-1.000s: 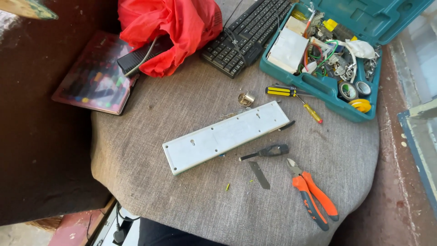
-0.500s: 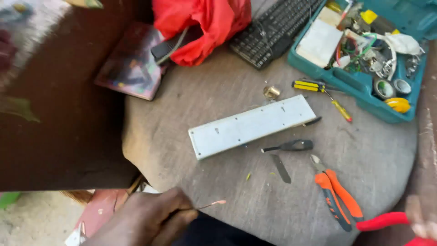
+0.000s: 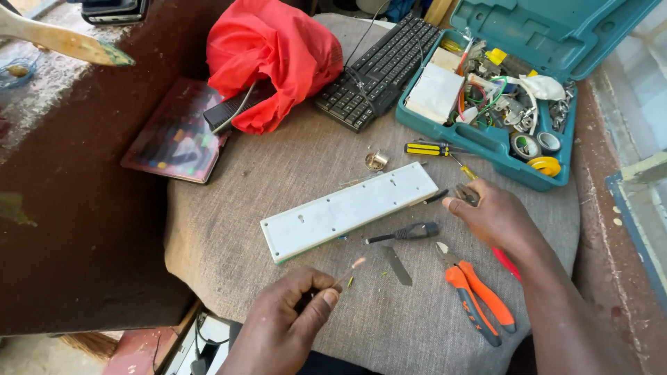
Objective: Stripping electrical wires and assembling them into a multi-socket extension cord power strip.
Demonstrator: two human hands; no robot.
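My left hand (image 3: pixel 288 319) is low at the near edge of the table, pinching a thin stick or wire (image 3: pixel 349 271) whose pale tip points up to the right. My right hand (image 3: pixel 497 219) rests at the right end of a long white plastic case (image 3: pixel 347 208). It grips a red-handled tool (image 3: pixel 506 264), whose metal jaws (image 3: pixel 465 194) stick out past the fingers. Between my hands lie a black-handled screwdriver (image 3: pixel 406 232) and a small grey metal blade (image 3: pixel 397 265).
Orange-handled pliers (image 3: pixel 476 295) lie near my right forearm. A yellow-and-black screwdriver (image 3: pixel 431 148) and a small brass part (image 3: pixel 376 160) sit behind the case. Further back are an open teal toolbox (image 3: pixel 486 141), a black keyboard (image 3: pixel 382 62), a red cloth (image 3: pixel 271 55) and a dark book (image 3: pixel 177 132) on the cloth-covered round table (image 3: pixel 229 229).
A second ago no hands were in view. My left hand came in with the thin stick, then my right hand brought the red-handled tool up to the case's right end.
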